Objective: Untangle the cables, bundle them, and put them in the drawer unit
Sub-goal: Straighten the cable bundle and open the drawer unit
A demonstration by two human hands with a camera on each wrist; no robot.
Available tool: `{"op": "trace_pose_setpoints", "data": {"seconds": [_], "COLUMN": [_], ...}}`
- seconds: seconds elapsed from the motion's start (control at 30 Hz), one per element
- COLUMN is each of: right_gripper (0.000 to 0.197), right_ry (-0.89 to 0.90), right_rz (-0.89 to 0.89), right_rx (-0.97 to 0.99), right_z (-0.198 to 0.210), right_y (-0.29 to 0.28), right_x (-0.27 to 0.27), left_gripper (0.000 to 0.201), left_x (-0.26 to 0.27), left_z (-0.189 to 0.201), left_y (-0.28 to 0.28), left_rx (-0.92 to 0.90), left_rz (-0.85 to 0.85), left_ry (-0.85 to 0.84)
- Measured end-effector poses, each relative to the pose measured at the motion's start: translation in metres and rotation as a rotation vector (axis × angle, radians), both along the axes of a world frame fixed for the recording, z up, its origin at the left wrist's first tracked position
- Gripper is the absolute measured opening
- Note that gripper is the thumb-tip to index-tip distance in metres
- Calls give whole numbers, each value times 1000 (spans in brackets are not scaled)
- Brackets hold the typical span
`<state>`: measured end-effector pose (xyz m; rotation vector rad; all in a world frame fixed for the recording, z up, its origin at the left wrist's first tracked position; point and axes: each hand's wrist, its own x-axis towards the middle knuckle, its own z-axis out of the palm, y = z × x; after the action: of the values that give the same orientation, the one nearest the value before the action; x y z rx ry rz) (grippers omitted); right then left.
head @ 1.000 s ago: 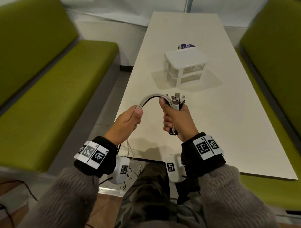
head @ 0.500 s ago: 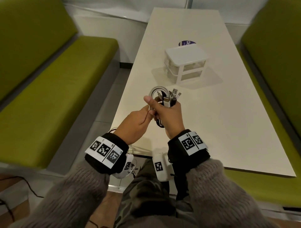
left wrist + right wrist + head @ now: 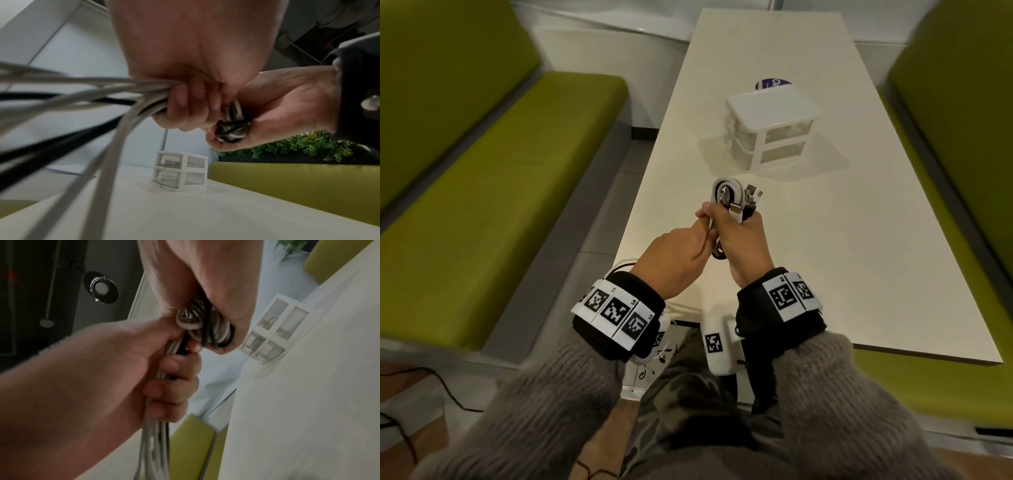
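Your right hand (image 3: 743, 240) is curled tight round the coiled part of the cables (image 3: 729, 195), white and black loops folded together with the plugs sticking up above your fist. Your left hand (image 3: 674, 260) is closed round the loose strands just beside it, and they trail down off the table's (image 3: 859, 240) near edge. Both hands hover over the table, near you.

You appear to be midway through winding the bundle. Keep the coil pinned with the right thumb so the loops don't spring apart, and feed the loose run through the left fist with light tension, laying each turn flat beside the one under it. Watch that the trailing length doesn't snag on the table edge.

Farther along the table stands the drawer unit (image 3: 774, 126), well apart from your hands, with both drawers closed. Through the clear fronts some thin wire-like contents show, though what they are is hard to tell.
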<state>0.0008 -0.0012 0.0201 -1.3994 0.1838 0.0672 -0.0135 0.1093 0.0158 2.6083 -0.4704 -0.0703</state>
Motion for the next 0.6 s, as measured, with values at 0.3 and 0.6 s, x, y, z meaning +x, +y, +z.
{"op": "trace_pose_setpoints", "data": {"seconds": [0.3, 0.6], "right_gripper": [11, 18], "right_ry": [-25, -5], "right_rz": [128, 48], "right_rx": [258, 403], "right_z": [2, -5], "right_y": [-2, -9], "right_x": [-3, 0], "left_gripper": [27, 32], "left_x": [1, 2], "left_z": [-1, -13], "left_y": [7, 17], "left_rx": [-246, -238], "left_rz": [2, 29], "left_ry": [48, 168]}}
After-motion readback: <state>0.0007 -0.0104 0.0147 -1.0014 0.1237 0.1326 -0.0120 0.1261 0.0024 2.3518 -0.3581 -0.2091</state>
